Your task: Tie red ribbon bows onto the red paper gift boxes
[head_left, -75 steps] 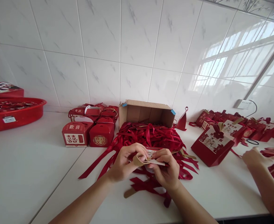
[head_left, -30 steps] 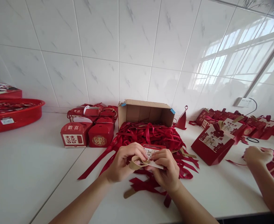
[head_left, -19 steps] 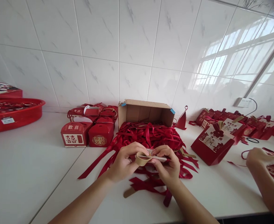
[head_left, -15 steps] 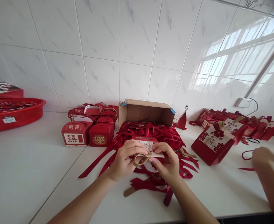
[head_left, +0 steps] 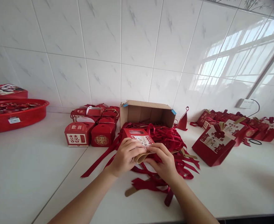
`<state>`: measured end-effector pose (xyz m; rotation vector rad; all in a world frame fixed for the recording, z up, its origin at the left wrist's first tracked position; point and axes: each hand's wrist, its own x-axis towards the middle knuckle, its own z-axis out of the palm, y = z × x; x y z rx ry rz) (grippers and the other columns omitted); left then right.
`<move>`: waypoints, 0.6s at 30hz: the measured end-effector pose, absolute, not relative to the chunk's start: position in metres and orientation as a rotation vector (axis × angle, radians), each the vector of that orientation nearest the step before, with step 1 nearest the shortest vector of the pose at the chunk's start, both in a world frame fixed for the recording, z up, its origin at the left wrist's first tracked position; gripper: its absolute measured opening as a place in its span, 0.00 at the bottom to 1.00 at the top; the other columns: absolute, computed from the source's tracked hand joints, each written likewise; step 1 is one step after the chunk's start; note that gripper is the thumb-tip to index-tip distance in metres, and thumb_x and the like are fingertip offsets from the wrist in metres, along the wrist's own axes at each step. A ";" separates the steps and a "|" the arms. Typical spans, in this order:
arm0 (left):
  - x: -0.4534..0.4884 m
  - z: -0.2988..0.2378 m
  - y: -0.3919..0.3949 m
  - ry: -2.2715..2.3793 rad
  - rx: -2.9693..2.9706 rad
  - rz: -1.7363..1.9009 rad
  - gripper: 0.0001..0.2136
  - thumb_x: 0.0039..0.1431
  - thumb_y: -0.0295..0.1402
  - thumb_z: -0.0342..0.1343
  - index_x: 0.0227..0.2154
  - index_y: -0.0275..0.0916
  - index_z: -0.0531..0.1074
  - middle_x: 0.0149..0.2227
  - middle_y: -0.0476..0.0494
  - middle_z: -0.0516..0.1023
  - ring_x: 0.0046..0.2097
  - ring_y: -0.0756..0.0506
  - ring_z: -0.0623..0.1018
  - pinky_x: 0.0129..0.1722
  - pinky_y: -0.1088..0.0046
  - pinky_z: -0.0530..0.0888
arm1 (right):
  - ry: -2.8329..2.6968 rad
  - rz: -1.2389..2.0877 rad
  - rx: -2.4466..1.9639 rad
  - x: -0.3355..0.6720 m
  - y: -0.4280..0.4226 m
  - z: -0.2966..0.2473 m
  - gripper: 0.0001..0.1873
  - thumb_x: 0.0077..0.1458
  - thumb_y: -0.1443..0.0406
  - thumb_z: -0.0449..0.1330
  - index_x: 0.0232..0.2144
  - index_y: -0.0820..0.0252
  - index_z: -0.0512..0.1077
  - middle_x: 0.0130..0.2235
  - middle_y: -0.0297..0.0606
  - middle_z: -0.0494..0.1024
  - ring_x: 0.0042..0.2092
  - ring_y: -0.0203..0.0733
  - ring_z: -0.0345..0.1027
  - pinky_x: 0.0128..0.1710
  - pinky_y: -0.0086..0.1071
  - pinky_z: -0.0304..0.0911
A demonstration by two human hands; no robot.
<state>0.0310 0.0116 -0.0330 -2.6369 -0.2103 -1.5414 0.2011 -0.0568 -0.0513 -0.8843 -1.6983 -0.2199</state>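
A red gift box [head_left: 140,137] with a slot and a white picture panel tilts up between my hands in front of the carton. My left hand [head_left: 126,155] closes on its near edge from the left, and my right hand [head_left: 163,158] from the right. Both thumbs are tucked under. A tan ribbon loop [head_left: 141,158] curls out below my fingers, pinched against the box; the pinch itself is hidden. Beneath my hands lies a tangle of dark red ribbons [head_left: 168,137], spilling from the open cardboard carton [head_left: 148,113].
Folded red boxes [head_left: 77,133] stand left of the carton, with a red basin [head_left: 29,115] further left. On the right is a finished-looking red bag-shaped box [head_left: 213,144] with a bow, and several more [head_left: 258,124] behind. A socket strip [head_left: 245,103] is on the wall.
The red gift box now shows more of its slotted top, further up and left of my fingers. The other person's hand at the right has left the view. The view has shifted slightly.
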 end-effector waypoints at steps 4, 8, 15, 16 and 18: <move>0.032 -0.034 0.012 -0.224 -2.613 -1.552 0.07 0.56 0.23 0.56 0.35 0.41 0.73 0.35 0.47 0.79 0.38 0.47 0.74 0.41 0.68 0.67 | -1.647 -0.269 -0.899 0.200 -0.057 -0.051 0.07 0.54 0.70 0.60 0.37 0.55 0.73 0.36 0.38 0.73 0.36 0.39 0.72 0.35 0.32 0.72; 0.033 -0.035 0.012 -0.224 -2.615 -1.562 0.08 0.56 0.23 0.55 0.36 0.41 0.73 0.35 0.47 0.79 0.38 0.47 0.75 0.40 0.68 0.68 | -1.621 -0.288 -0.891 0.199 -0.057 -0.052 0.10 0.53 0.72 0.60 0.38 0.56 0.72 0.36 0.39 0.74 0.37 0.39 0.72 0.35 0.31 0.72; 0.033 -0.034 0.011 -0.234 -2.644 -1.565 0.07 0.57 0.24 0.55 0.35 0.41 0.73 0.35 0.48 0.79 0.38 0.48 0.75 0.40 0.68 0.68 | -1.644 -0.292 -0.852 0.199 -0.056 -0.053 0.13 0.54 0.76 0.57 0.39 0.57 0.73 0.36 0.39 0.73 0.36 0.37 0.70 0.35 0.30 0.71; 0.033 -0.035 0.011 -0.236 -2.652 -1.567 0.07 0.57 0.24 0.55 0.36 0.42 0.73 0.35 0.48 0.79 0.38 0.48 0.75 0.40 0.68 0.68 | -1.643 -0.292 -0.844 0.199 -0.056 -0.053 0.13 0.54 0.76 0.57 0.39 0.57 0.72 0.36 0.39 0.73 0.36 0.37 0.70 0.35 0.31 0.71; 0.033 -0.035 0.010 -0.238 -2.666 -1.575 0.07 0.57 0.24 0.55 0.36 0.42 0.73 0.35 0.48 0.79 0.38 0.48 0.75 0.40 0.68 0.68 | -1.639 -0.296 -0.830 0.198 -0.056 -0.053 0.13 0.54 0.76 0.57 0.39 0.57 0.72 0.36 0.39 0.72 0.37 0.37 0.70 0.35 0.31 0.71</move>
